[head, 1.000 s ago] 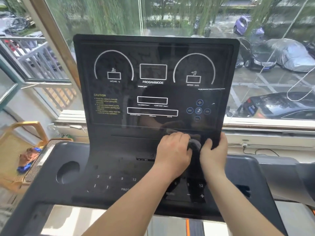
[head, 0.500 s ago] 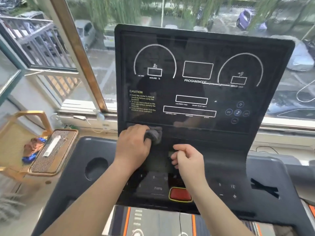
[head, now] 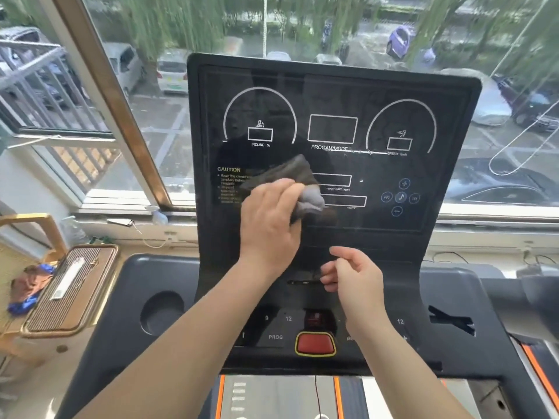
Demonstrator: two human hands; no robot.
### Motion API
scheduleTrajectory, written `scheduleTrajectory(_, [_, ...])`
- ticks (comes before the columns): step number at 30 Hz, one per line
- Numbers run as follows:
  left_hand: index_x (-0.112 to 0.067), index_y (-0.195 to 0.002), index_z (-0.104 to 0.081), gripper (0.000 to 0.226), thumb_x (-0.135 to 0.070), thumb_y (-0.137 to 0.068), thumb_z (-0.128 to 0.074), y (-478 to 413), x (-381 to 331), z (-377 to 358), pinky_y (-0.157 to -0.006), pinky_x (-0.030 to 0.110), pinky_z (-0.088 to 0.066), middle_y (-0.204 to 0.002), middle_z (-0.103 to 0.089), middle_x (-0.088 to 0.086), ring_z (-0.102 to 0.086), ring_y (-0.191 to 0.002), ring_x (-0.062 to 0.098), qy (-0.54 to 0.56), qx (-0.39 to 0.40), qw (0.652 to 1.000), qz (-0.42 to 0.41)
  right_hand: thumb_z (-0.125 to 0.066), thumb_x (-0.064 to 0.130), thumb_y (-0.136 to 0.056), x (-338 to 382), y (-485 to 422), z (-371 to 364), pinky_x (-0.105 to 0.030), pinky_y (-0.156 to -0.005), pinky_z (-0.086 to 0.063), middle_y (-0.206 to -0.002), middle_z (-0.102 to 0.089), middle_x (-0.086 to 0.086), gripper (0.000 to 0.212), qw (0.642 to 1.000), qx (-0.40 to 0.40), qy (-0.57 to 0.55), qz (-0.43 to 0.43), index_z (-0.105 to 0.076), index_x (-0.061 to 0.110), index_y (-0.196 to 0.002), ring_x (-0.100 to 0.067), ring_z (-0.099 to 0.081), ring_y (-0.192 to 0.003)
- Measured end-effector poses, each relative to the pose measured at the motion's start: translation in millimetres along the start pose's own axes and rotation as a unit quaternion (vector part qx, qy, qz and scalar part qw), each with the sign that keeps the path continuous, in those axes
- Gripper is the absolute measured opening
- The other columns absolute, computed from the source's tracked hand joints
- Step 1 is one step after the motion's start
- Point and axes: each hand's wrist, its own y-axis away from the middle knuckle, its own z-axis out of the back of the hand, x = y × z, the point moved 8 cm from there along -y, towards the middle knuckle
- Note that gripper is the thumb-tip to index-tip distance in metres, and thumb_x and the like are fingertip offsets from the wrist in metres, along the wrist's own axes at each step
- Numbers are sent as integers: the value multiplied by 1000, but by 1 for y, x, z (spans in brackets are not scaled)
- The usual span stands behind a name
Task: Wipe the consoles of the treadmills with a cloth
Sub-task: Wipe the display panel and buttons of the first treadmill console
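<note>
Lifts cloth (head: 302,189) higher up console (head: 332,95) screen, grasping it in left grip (head: 272,219); keeps right grip (head: 354,276) released, empty; dials (head: 260,116) probably next

Large glass window (head: 169,140) across the top of the frame; slanted brown wooden mullion (head: 113,110) at upper left. Outside: green willow trees (head: 169,19), wet car park, white hatchback (head: 172,72) at upper left, purple car (head: 399,40) at upper right, grey-covered car (head: 490,101) and dark saloon (head: 499,189) at right. Grey metal railing (head: 33,86) at far left. White sill (head: 121,204) carries a small clear spray bottle (head: 157,214). Lower left: gold-rimmed stand with ribbed brown top (head: 45,316), a white strip (head: 68,278) lying on it, a brown-and-blue fabric bundle (head: 25,290) just beside.
</note>
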Motion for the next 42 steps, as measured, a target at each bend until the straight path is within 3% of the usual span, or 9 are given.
scheduleTrajectory(4, [-30, -124, -69, 51, -21, -74, -73, 19, -23, -73, -108, 49, -30, -147, -54, 0, -43, -134, 34, -130, 166, 970, -119, -45, -3, -100, -2, -2, 7, -32, -64, -56, -75, -74, -8, 32, 1000, -15, -10, -8, -72, 14, -106, -18, -65, -66])
scheduleTrajectory(8, [-27, -124, -68, 51, -28, -74, -72, 27, -9, -59, -103, 48, -34, -143, -55, 0, -49, -130, 33, -156, 193, 956, -156, -44, -4, -98, -8, -4, -1, -33, -64, -55, -76, -73, -10, 33, 1000, 2, 5, -11, -72, 11, -104, -21, -65, -68])
scheduleTrajectory(15, [-22, -118, -70, 35, -31, -84, -68, 85, 111, 17, -92, 49, -44, -125, -56, 4, -47, -113, 33, -144, 104, 974, 143, -44, -5, -96, -20, 5, -47, -34, -67, -57, -72, -73, -4, 36, 997, 73, 28, -22, -74, 14, -102, -19, -66, -68])
scheduleTrajectory(18, [-28, -119, -71, 33, -38, -88, -62, 142, 125, 10, -92, 47, -45, -125, -57, 1, -51, -112, 30, -131, 169, 945, 248, -43, -4, -97, -28, 15, -62, -33, -69, -59, -73, -73, -5, 37, 994, 89, 55, -28, -74, 16, -100, -20, -68, -70])
scheduleTrajectory(22, [-39, -125, -66, 48, -60, -86, -46, 178, 94, 0, -93, 42, -44, -126, -56, -9, -50, -110, 22, -150, 254, 927, 234, -44, -3, -98, -36, 30, -70, -31, -68, -61, -73, -74, -7, 36, 990, 102, 87, -33, -74, 17, -101, -16, -69, -67])
scheduleTrajectory(27, [-35, -134, -63, 65, -49, -71, -57, 192, 83, -1, -87, 44, -50, -129, -58, -1, -56, -105, 30, -98, 308, 946, 30, -43, -5, -97, -43, 41, -69, -34, -69, -60, -72, -73, -8, 36, 991, 92, 88, -41, -73, 13, -102, -15, -66, -63])
scheduleTrajectory(33, [-32, -132, -63, 56, -40, -77, -73, 173, 114, 2, -85, 46, -47, -128, -56, 6, -51, -105, 33, -158, 192, 940, 232, -44, -4, -99, -47, 50, -60, -35, -72, -62, -75, -75, -6, 36, 992, 75, 94, -31, -73, 17, -104, -21, -70, -70])
scheduleTrajectory(39, [-39, -150, -47, 75, -72, -83, -54, 183, 78, -7, -110, 36, -41, -147, -40, -11, -40, -131, 14, 5, 341, 923, 181, -60, 8, -100, -55, 74, -72, -30, -91, -57, -114, -64, 10, 32, 968, 83, 205, 115, -62, 30, -123, -1, -62, -102])
scheduleTrajectory(42, [-35, -134, -64, 48, -56, -92, -66, 167, 117, 18, -104, 31, -51, -129, -61, -19, -57, -116, -1, 215, 289, 888, 286, -66, 17, -94, -48, 102, -93, -32, -110, -41, -132, -57, -1, 38, 888, 42, 337, 311, -66, 18, -132, -18, -52, -127])
